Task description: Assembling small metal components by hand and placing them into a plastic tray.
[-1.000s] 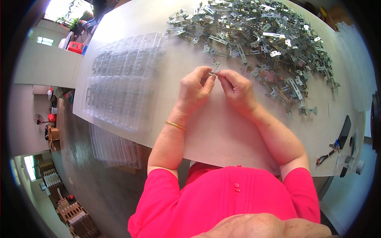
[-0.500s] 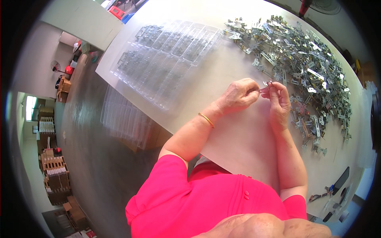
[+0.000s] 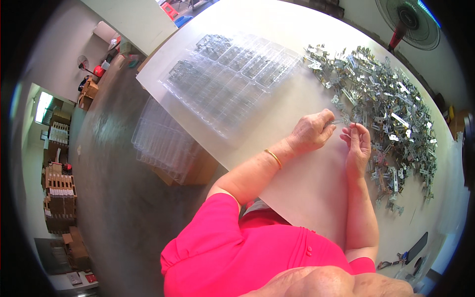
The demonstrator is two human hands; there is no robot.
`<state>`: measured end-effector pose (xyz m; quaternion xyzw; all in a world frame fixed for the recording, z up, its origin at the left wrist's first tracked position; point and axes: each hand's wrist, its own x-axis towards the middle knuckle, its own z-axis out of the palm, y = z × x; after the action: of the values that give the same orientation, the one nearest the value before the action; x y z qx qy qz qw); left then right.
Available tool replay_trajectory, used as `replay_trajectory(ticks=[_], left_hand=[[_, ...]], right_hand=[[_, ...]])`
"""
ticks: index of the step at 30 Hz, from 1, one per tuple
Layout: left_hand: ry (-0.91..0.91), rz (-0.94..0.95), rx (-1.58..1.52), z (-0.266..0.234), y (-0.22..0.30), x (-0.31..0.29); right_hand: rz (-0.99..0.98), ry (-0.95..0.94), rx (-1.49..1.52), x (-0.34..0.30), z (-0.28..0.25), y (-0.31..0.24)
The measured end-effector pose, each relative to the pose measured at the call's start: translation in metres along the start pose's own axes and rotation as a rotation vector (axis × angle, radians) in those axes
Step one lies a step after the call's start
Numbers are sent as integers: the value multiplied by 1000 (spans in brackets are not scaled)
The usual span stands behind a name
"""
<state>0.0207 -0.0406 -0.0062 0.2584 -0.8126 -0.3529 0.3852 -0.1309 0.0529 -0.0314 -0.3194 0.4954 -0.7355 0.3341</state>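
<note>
A big room with a grey floor

A fan point(image 3: 407, 21) stands by the white table point(image 3: 277, 34). Brown boxes point(image 3: 58, 190) sit stacked near a bright window point(image 3: 42, 106).

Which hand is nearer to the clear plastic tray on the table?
The left. The left hand is just to the right of the clear plastic tray, near its edge. The right hand is farther right, beside the pile of metal parts.
</note>
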Motion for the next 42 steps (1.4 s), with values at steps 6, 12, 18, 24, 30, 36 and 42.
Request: replay_trajectory(ticks=[6, 12, 18, 24, 30, 36, 42], left_hand=[[177, -155, -164, -28, 38, 3], [334, -106, 87, -113, 51, 1], [506, -161, 543, -236, 4, -14], [545, -398, 646, -321, -37, -30], [444, -449, 752, -336, -70, -29], [403, -497, 775, -333, -92, -20], [363, -509, 833, -330, -98, -10]], right_hand=[[-17, -60, -32, -1, -4, 9], [-21, -71, -47, 1, -5, 5], [-5, -102, -61, 2, -5, 10], [12, -110, -84, 1, -6, 13], [-1, -113, -114, -2, -6, 10], [-14, -123, -96, 0, -4, 10], [-20, -131, -101, 1, -5, 10]])
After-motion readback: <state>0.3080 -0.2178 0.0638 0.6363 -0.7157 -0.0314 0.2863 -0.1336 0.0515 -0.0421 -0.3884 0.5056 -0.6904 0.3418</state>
